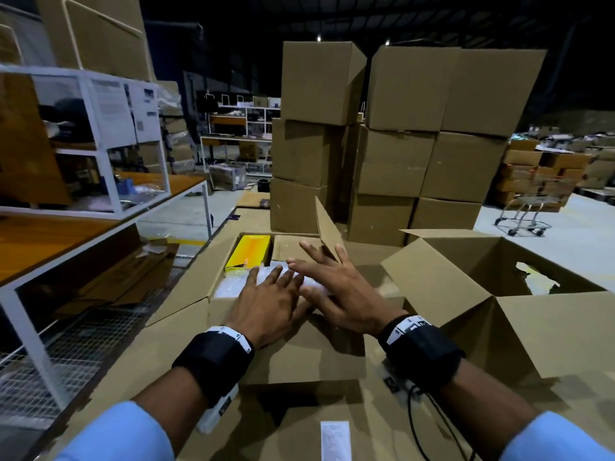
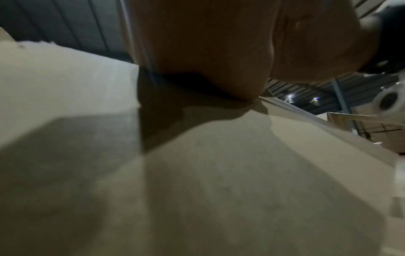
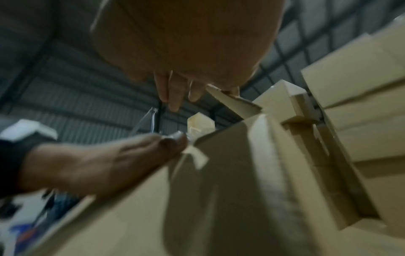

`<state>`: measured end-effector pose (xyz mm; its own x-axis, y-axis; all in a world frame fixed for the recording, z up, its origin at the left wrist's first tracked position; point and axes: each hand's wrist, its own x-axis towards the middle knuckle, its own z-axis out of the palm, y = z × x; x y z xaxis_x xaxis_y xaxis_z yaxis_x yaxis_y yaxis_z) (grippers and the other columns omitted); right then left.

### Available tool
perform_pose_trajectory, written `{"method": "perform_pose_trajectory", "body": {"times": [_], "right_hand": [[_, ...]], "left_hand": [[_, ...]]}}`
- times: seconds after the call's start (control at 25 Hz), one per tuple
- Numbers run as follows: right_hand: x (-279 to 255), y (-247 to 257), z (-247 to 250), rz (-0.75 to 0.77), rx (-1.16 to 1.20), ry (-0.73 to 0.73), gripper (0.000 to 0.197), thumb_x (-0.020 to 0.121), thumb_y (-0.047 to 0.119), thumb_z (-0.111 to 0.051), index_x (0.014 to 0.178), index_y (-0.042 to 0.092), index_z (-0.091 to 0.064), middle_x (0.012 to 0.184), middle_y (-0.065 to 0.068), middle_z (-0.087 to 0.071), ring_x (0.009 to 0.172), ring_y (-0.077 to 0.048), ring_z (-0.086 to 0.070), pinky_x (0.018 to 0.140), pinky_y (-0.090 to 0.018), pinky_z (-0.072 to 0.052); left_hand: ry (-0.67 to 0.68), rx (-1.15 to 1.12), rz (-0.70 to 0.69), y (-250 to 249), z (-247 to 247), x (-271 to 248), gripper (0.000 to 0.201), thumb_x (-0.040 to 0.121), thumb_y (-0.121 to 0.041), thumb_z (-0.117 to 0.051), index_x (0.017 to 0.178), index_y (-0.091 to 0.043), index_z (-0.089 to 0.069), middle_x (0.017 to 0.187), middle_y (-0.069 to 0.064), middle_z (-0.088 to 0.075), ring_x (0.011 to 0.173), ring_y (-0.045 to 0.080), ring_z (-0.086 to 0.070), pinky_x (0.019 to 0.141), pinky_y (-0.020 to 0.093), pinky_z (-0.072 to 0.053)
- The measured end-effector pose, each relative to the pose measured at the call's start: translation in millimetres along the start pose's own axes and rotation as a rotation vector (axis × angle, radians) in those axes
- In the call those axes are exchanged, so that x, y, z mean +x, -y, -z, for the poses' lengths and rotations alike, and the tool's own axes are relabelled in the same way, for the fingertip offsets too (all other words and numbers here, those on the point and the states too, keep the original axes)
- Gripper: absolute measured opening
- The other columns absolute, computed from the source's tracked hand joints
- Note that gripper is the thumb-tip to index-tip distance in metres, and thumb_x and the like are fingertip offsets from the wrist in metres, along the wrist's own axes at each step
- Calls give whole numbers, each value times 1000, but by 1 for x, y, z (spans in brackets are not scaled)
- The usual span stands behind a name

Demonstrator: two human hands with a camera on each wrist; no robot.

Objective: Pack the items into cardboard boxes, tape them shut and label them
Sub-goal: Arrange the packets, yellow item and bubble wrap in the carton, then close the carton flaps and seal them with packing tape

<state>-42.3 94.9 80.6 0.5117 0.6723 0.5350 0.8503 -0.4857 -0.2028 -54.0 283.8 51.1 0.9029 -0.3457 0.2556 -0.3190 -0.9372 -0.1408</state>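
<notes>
Centrally in the head view, an open brown cardboard box [image 1: 233, 314] sits on a layer of flat cardboard, its flaps spread outward. Both hands reach over its near wall into the opening. The left hand [image 1: 266, 301] lies palm down with its fingers straight and spread on a clear, crinkled plastic-wrapped bundle [image 1: 229, 284] inside the box. The right hand [image 1: 336, 287] is just beside it, palm down too, fingers straight and fanned over the same wrapping, with the fingertips reaching toward the upright far flap; neither hand curls round anything. Behind the bundle, at the box's far left corner, lies a yellow rectangular packet [image 1: 248, 254].

A second, larger open brown cardboard box [image 1: 499, 314] stands at the right of the frame. A tall stack of closed brown cartons [image 1: 392, 134] fills the upper middle, and a white metal-framed table with an orange-brown top [image 1: 40, 247] occupies the left. Both wrist views are blurred, showing mostly cardboard and palm.
</notes>
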Motion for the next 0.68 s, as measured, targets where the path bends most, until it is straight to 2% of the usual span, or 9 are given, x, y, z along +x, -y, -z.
{"method": "perform_pose_trajectory", "body": {"times": [0.12, 0.2, 0.28, 0.32, 0.4, 0.48, 0.56, 0.6, 0.68], "right_hand": [[7, 9, -2, -21, 215, -191, 44, 102, 35, -41, 140, 17, -54, 152, 11, -43, 152, -10, -18, 117, -68, -9], [9, 13, -4, 21, 246, -251, 37, 101, 29, -46, 133, 16, -61, 148, 12, -50, 151, -14, -23, 116, -65, -11], [13, 14, -6, 26, 270, -237, 33, 100, 29, -50, 124, 16, -69, 139, 17, -56, 142, -14, -42, 117, -62, -19], [16, 16, -5, 6, 303, -234, 32, 100, 30, -51, 117, 15, -73, 132, 13, -62, 130, -14, -56, 116, -59, -29], [23, 18, -5, -49, 394, -293, 31, 99, 30, -53, 106, 11, -77, 116, -2, -74, 105, -16, -71, 100, -49, -50], [32, 20, -6, -121, 480, -405, 28, 101, 22, -53, 99, 4, -75, 101, -8, -74, 96, -14, -70, 83, -34, -56], [38, 17, -7, -217, 510, -465, 23, 102, 12, -52, 100, 1, -73, 99, -10, -68, 93, -5, -63, 79, -15, -49], [39, 14, -9, -261, 446, -433, 22, 103, 11, -51, 106, 2, -71, 103, -11, -66, 93, -1, -60, 81, -12, -46], [37, -2, -14, -322, 208, -281, 26, 104, 18, -48, 120, 8, -67, 114, -8, -63, 100, -4, -55, 91, -21, -45]], "left_hand": [[-24, -19, -6, 0, 0, -3, 106, 80, -71, 30, 157, -24, -27, 162, 1, -31, 152, 21, -22, 120, 56, -16], [-54, -21, -5, 3, -2, -6, 110, 78, -72, 32, 155, -23, -31, 161, 1, -35, 150, 20, -27, 119, 53, -21], [-69, -20, -9, 6, -5, -6, 94, 89, -71, 17, 154, -25, -34, 159, 0, -37, 147, 19, -31, 118, 50, -24], [-69, -16, -16, 6, -6, -6, 82, 94, -68, 3, 153, -25, -34, 159, 1, -38, 146, 18, -32, 118, 49, -25], [-58, -10, -21, 4, -6, -5, 74, 97, -63, -11, 155, -23, -31, 160, 2, -35, 147, 19, -30, 118, 49, -24], [-60, -25, 16, 2, -3, -5, 84, 93, -67, -7, 154, -17, -35, 160, 6, -36, 148, 22, -30, 120, 51, -22], [-112, -27, 31, 4, -5, -7, 84, 95, -65, -10, 147, -10, -47, 154, 11, -45, 145, 26, -38, 119, 50, -23], [-145, -25, 33, 5, -7, -8, 79, 97, -59, -15, 141, -7, -54, 148, 14, -51, 141, 28, -43, 118, 49, -26], [-199, -36, 53, 11, -11, -11, 66, 100, -45, -24, 131, -1, -62, 136, 19, -61, 133, 32, -53, 115, 46, -35]]}}
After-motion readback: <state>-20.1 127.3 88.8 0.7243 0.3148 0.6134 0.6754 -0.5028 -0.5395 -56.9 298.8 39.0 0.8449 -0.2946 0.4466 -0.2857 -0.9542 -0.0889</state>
